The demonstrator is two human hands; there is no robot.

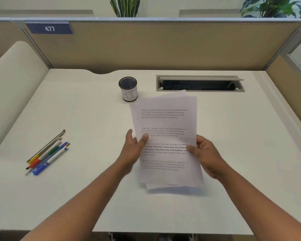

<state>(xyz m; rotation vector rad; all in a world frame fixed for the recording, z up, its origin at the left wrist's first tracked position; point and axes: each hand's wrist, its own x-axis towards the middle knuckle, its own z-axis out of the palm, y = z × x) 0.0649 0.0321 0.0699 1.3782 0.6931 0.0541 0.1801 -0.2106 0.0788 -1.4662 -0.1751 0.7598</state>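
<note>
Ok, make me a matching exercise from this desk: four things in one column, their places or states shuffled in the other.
1 printed sheets
2 mesh cup
3 pens
4 cable hatch

a lying flat at the left
b held by left hand and right hand
c lid open, back right
d upright, centre back

Pairs: 1-b, 2-d, 3-a, 4-c

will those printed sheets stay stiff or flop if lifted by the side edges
Probably floppy: the printed sheets look thin and unbound. Likely light: the left hand and right hand hold them by thumb pinches. Apt to slide apart, since bottom edges sit offset.
</note>
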